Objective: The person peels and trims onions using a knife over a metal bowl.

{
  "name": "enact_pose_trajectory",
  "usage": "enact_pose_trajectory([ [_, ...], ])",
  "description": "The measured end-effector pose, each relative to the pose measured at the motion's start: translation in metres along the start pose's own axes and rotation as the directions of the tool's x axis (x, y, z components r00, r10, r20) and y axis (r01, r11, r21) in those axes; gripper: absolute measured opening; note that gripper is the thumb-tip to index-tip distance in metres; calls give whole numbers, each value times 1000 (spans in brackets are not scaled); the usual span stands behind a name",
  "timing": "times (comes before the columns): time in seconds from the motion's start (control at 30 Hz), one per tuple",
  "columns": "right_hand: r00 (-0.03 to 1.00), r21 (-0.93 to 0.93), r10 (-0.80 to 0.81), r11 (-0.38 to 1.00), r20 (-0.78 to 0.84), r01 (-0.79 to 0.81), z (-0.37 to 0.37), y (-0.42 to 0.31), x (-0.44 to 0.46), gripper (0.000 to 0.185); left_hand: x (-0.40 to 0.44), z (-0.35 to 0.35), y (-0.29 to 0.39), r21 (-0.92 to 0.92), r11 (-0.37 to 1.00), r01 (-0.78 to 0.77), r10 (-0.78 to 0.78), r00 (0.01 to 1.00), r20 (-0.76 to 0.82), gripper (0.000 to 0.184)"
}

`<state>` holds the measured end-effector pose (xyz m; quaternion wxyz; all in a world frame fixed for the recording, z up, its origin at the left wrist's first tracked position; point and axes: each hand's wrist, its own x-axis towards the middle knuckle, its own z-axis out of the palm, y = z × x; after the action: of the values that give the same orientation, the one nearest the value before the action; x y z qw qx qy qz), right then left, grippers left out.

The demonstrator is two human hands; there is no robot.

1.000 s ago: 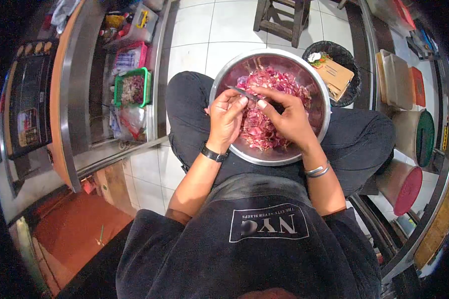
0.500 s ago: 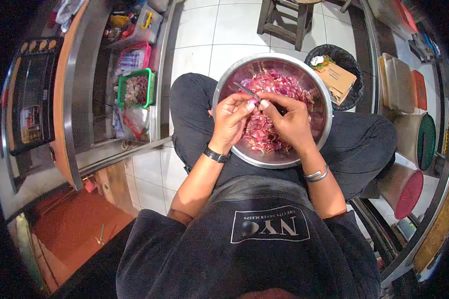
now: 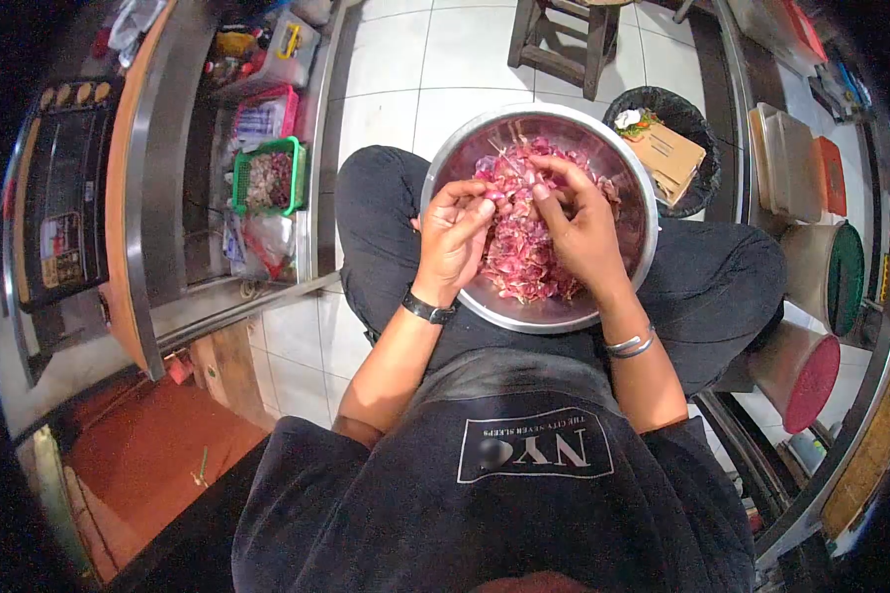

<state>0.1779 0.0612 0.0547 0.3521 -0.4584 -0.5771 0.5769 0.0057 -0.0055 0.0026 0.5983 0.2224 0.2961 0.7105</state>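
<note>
A wide metal bowl [image 3: 643, 198] rests between my crossed legs, with a heap of small reddish-purple shallots and loose skins [image 3: 524, 252] in it. Over the bowl's left side, my left hand [image 3: 453, 235] pinches what looks like a small shallot [image 3: 494, 197] between thumb and fingertips. My right hand [image 3: 581, 225] is a short way to the right, above the heap, its thumb and forefinger curled towards each other. What lies in its grip is hard to make out, and no knife blade shows clearly now.
A black-lined bin [image 3: 704, 128] with cardboard stands beyond the bowl on the right. Further off is a wooden stool [image 3: 567, 44]. A shelf on the left holds a green basket [image 3: 300, 178] and a pink basket [image 3: 292, 111]. Lidded tubs [image 3: 806, 381] stand at right.
My hands have moved apart; they met over the bowl around a shallot. The small knife blade seen earlier between them no longer shows. My right hand has shifted slightly right.
</note>
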Motion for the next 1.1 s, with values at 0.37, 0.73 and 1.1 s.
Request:
enact_pose_trajectory([
  [0.37, 953, -57, -186, 977, 240, 205, -8, -3, -3, 33, -3, 1, 4, -6, 1000, 6, -6, 998, -62, 37],
  [0.73, 946, -65, -152, 982, 286, 177, -9, -7, -4, 26, -3, 3, 3, 18, 1000, 14, -13, 998, -69, 42],
  [1.1, 965, 51, -125, 992, 231, 117, -9, -4, -3, 27, -2, 8, 7, -2, 999, 32, -32, 998, -58, 41],
])
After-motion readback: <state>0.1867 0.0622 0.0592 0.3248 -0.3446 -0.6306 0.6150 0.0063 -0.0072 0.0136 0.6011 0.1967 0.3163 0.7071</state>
